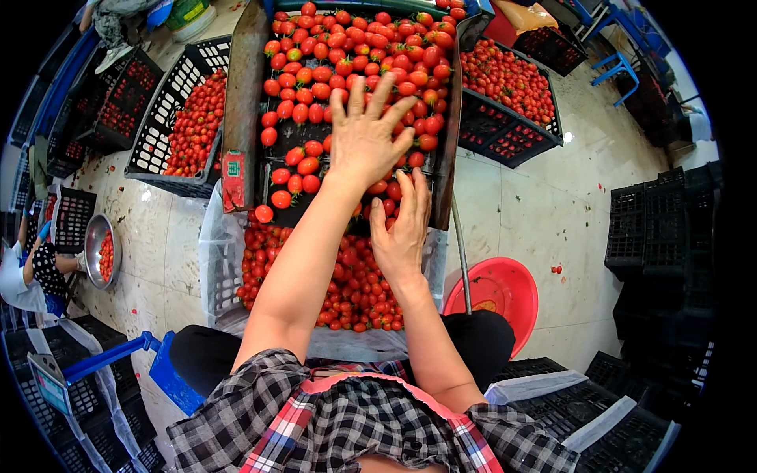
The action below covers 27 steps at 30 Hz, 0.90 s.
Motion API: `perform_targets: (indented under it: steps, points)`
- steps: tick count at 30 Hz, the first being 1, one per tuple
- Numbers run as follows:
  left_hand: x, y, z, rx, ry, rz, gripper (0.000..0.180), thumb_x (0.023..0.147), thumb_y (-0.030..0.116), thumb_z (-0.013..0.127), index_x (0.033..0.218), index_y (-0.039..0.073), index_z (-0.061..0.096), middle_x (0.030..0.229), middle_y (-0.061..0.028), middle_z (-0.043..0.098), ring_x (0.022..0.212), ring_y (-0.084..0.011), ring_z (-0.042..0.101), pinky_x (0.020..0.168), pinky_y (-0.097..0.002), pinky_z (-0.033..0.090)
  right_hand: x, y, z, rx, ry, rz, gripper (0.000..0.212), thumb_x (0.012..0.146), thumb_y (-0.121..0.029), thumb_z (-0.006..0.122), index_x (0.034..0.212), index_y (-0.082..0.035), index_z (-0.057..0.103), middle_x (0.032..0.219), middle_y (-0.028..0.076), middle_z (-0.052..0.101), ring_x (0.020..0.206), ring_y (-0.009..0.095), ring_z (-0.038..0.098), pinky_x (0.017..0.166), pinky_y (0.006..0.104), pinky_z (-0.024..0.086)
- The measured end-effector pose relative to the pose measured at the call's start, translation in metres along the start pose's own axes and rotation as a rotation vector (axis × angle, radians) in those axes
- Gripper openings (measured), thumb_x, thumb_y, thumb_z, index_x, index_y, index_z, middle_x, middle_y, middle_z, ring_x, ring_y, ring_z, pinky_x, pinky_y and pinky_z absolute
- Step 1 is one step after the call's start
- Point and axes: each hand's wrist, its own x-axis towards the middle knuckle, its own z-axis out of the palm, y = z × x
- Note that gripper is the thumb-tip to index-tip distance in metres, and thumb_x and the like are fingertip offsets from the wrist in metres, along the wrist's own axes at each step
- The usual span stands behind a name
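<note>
Many small red cherry tomatoes lie spread over a dark tray or chute, edged by a worn side rail. My left hand is open above the middle of them, fingers spread and palm down, touching or just over the fruit. Lower and to the right, my right hand is open at the tray's near end, its fingers stretched out beside several tomatoes. Below that end stands a crate lined with pale sheeting, heaped with more cherry tomatoes and partly hidden by my forearms.
A black crate of tomatoes stands left of the tray, another crate right. A red basin sits on the floor behind a thin metal leg. Black crates are stacked far right. At left, a person is beside a metal bowl.
</note>
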Motion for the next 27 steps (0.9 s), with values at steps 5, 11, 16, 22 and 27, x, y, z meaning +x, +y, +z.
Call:
perform_targets:
  steps: [5,11,16,22,27]
  points:
    - [-0.039,-0.018,-0.015,0.008,-0.029,-0.191,0.051,0.091,0.046,0.050,0.138,0.025,0.046,0.149,-0.0046,0.033,0.140,-0.0307,0.021,0.112,-0.0555,0.011,0.003,-0.002,-0.001,0.069,0.113,0.060,0.054,0.086,-0.016,0.060,0.135,-0.002,0.041,0.146,0.026,0.025,0.133,0.042,0.028,0.109,0.0489,0.025]
    - [-0.098,-0.031,-0.046,-0.130,0.089,-0.164,0.038,0.088,0.032,0.060,0.122,0.015,0.060,0.143,-0.0102,0.041,0.138,-0.0356,0.024,0.111,-0.0557,0.012,0.002,-0.003,0.002,0.022,0.159,-0.038,0.044,0.087,-0.016,0.060,0.127,-0.003,0.049,0.135,0.019,0.042,0.130,0.034,0.036,0.108,0.0509,0.026]
    - [-0.118,-0.048,-0.054,-0.158,-0.004,-0.251,0.027,0.091,0.023,0.060,0.114,0.011,0.063,0.139,-0.0117,0.045,0.133,-0.0333,0.032,0.107,-0.0500,0.023,0.000,0.006,0.001,0.036,-0.009,-0.007,0.033,0.086,-0.015,0.061,0.115,-0.001,0.055,0.134,0.021,0.038,0.124,0.038,0.039,0.105,0.0494,0.031]
    - [-0.075,-0.039,-0.037,-0.072,0.125,-0.238,0.036,0.087,0.026,0.064,0.119,0.010,0.060,0.142,-0.0163,0.037,0.132,-0.0372,0.031,0.107,-0.0515,0.023,0.003,-0.010,0.001,-0.015,0.128,-0.096,0.042,0.087,-0.014,0.060,0.125,-0.001,0.049,0.134,0.021,0.039,0.125,0.038,0.038,0.106,0.0457,0.031]
    - [-0.058,-0.024,-0.027,-0.108,0.261,-0.238,0.028,0.087,0.022,0.064,0.113,0.012,0.063,0.132,-0.0124,0.046,0.126,-0.0331,0.037,0.105,-0.0460,0.026,0.003,-0.001,-0.001,0.122,0.142,-0.012,0.033,0.086,-0.013,0.060,0.116,-0.002,0.055,0.119,0.016,0.048,0.110,0.034,0.047,0.095,0.0438,0.038]
